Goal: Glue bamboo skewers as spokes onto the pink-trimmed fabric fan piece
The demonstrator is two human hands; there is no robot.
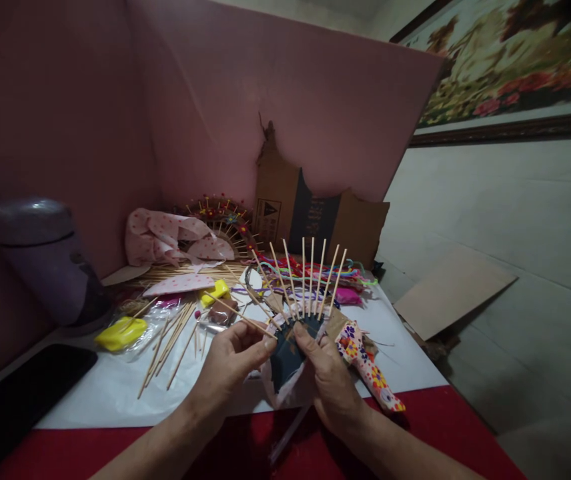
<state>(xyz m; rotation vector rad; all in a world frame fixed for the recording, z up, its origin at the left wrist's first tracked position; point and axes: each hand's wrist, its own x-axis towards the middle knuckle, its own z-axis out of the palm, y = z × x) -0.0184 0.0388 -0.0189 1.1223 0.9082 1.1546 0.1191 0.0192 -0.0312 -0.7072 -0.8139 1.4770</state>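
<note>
My right hand (333, 377) grips a dark, rounded piece (285, 363) with a pale pink edging, its thumb pressed on the face. Several thin wooden sticks (312, 280) fan upward from the top of this piece. At its left edge, my left hand (238, 360) pinches the lower end of another wooden stick (233, 310), which slants up to the left. Whether that end is fixed to the piece I cannot tell. Just right of my right hand lies a flower-patterned, handle-shaped object (373, 370).
Loose sticks (168, 350), yellow packets (123, 333) and a dotted pink piece (178, 285) lie left on white paper (115, 400). A tumbler (45, 267) and a dark phone-like slab (40, 383) stand further left. Behind are colourful pipe cleaners (350, 272), a decorated fan (225, 223) and torn cardboard (278, 193).
</note>
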